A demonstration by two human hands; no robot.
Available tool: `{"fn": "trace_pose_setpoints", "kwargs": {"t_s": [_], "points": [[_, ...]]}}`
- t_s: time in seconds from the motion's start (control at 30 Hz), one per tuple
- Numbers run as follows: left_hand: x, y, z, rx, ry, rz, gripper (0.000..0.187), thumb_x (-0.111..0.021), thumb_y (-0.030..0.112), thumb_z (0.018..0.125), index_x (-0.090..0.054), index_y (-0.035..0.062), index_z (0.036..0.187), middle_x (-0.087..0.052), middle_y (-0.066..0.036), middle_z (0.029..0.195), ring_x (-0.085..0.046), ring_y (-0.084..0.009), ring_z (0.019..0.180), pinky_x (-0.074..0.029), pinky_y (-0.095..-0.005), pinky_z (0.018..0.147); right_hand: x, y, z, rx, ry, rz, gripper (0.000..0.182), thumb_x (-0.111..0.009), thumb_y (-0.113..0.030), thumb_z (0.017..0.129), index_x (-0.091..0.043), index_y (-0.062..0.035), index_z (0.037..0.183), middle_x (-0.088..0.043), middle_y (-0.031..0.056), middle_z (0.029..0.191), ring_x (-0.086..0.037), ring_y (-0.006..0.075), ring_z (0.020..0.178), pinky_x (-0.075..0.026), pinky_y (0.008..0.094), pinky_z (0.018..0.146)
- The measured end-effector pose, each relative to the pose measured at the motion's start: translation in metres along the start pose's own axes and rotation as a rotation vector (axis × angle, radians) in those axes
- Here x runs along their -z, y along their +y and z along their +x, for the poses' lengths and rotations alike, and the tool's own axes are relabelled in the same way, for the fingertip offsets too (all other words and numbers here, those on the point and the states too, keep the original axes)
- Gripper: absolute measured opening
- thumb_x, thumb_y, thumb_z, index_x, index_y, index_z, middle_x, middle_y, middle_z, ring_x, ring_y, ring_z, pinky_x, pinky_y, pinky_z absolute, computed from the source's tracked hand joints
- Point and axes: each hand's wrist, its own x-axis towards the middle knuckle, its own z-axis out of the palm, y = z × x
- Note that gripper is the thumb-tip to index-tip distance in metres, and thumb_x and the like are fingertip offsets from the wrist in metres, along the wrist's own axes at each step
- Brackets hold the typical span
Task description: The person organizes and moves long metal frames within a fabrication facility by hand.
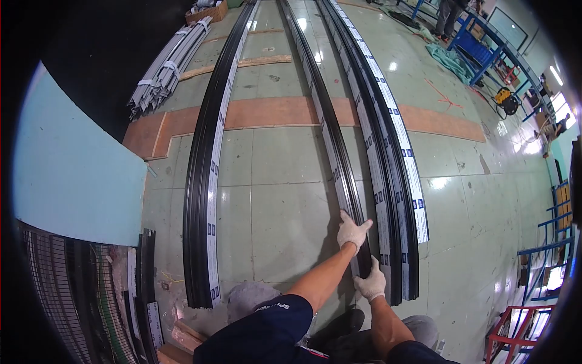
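Gripping the middle bar [321,109] near its close end, over the tiled floor [282,212]. With the left hand [353,233], spanning the bar with thumb and fingers apart, closed onto its sides; with the right hand [372,283], a little nearer the end, holding with fingers bent round the bar, tips partly hidden. Hemmed in just right of the right hand by the right bars [391,182], black with labelled white film; farther left, beyond bare tiles, by the left bar [201,200]. Lying crosswise beneath all these, a flat board [267,112]; farther up, a wooden strip [265,60]. At the far left, a tied bundle of grey strips [170,67]. At the far right, a green cloth [451,60], a yellow and black machine [506,101] and a blue table [494,37], near a standing person [448,18]. Beyond the bundle, a cardboard box [209,14] of greyish pieces, too small to identify.
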Motion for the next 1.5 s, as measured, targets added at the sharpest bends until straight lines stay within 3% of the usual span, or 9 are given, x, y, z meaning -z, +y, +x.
{"fn": "trace_pose_setpoints", "kwargs": {"t_s": [0.23,0.33,0.43,0.57,0.8,0.9,1.13,1.33,1.5], "points": [[-0.009,-0.009,0.008,-0.049,-0.163,-0.172,0.149,-0.092,0.062,0.079,0.004,0.0056,0.177,-0.033,-0.039,0.171,-0.053,-0.0491,0.149,-0.046,-0.0499,0.123,0.009,0.016,0.013,-0.01,0.067,0.017,0.097,-0.088,-0.022,0.07,-0.048,-0.0096,0.158,-0.076,0.0287,0.125,-0.074,0.0456,0.12,-0.058,0.0494,0.106],[-0.03,-0.028,0.027,-0.107,-0.154,-0.224,0.147,-0.091,0.063,0.079,0.002,0.0055,0.177,-0.04,-0.036,0.168,-0.054,-0.0486,0.148,-0.046,-0.0496,0.124,0.008,0.023,0.02,0.027,0.075,0.081,0.098,-0.089,-0.021,0.068,-0.05,-0.0079,0.156,-0.076,0.029,0.126,-0.074,0.0449,0.12,-0.059,0.0485,0.106],[-0.017,-0.009,0.022,0.061,-0.14,-0.315,0.128,-0.091,0.049,0.086,-0.014,-0.0045,0.173,-0.048,-0.038,0.162,-0.05,-0.0477,0.152,-0.042,-0.0465,0.126,0.008,0.023,0.019,-0.054,0.085,-0.023,0.098,-0.092,-0.028,0.07,-0.051,-0.0106,0.158,-0.075,0.0282,0.132,-0.072,0.0464,0.124,-0.057,0.05,0.109],[0.033,0.054,-0.017,-0.174,0.149,-0.171,0.091,-0.084,0.048,0.093,-0.047,-0.0096,0.153,-0.066,-0.036,0.141,-0.065,-0.0478,0.136,-0.05,-0.0471,0.115,0.006,0.03,0.025,-0.038,0.03,-0.044,0.098,-0.097,-0.034,0.067,-0.057,-0.0005,0.15,-0.076,0.0273,0.129,-0.073,0.0465,0.121,-0.058,0.0494,0.106],[0.109,0.119,-0.028,-0.402,0.155,-0.468,0.095,-0.079,0.047,0.095,-0.042,-0.0124,0.159,-0.056,-0.038,0.154,-0.057,-0.0458,0.145,-0.045,-0.0484,0.12,-0.061,-0.075,-0.046,0.006,-0.161,-0.142,0.093,-0.091,-0.053,0.075,-0.058,0.0097,0.135,-0.077,0.0323,0.118,-0.077,0.0471,0.112,-0.062,0.0519,0.098],[0.132,0.112,-0.023,-0.396,0.29,-0.452,0.095,-0.083,0.048,0.089,-0.047,-0.0085,0.156,-0.058,-0.036,0.15,-0.058,-0.0468,0.14,-0.046,-0.0517,0.119,-0.155,-0.081,-0.059,0.287,-0.254,-0.151,0.09,-0.079,-0.065,0.086,-0.06,0.0091,0.134,-0.078,0.0316,0.114,-0.076,0.0487,0.11,-0.061,0.0549,0.093],[0.215,0.005,0.002,0.064,0.797,0.289,0.118,-0.095,0.058,0.072,-0.038,0.006,0.161,-0.047,-0.027,0.162,-0.044,-0.0453,0.151,-0.046,-0.0613,0.117,-0.143,-0.163,-0.107,0.04,-0.146,0.09,0.077,-0.081,-0.044,0.086,-0.053,0.004,0.139,-0.076,0.0299,0.116,-0.074,0.0511,0.109,-0.059,0.0553,0.096],[0.211,-0.094,0.022,0.101,0.147,0.015,0.138,-0.094,0.067,0.074,-0.031,-0.0151,0.165,-0.061,-0.034,0.152,-0.06,-0.0441,0.144,-0.048,-0.0485,0.121,-0.123,-0.139,-0.096,0.042,-0.134,0.075,0.078,-0.083,-0.035,0.083,-0.051,-0.0003,0.146,-0.073,0.0267,0.13,-0.074,0.0473,0.114,-0.058,0.0542,0.099],[0.157,-0.113,0.049,0.082,0.081,-0.17,0.122,-0.092,0.068,0.079,-0.048,-0.0147,0.156,-0.072,-0.027,0.137,-0.071,-0.0355,0.124,-0.054,-0.0463,0.109,-0.103,-0.123,-0.08,0.056,-0.116,0.097,0.079,-0.083,-0.033,0.082,-0.051,-0.0008,0.147,-0.074,0.0264,0.129,-0.074,0.0473,0.114,-0.058,0.0543,0.1]]}}
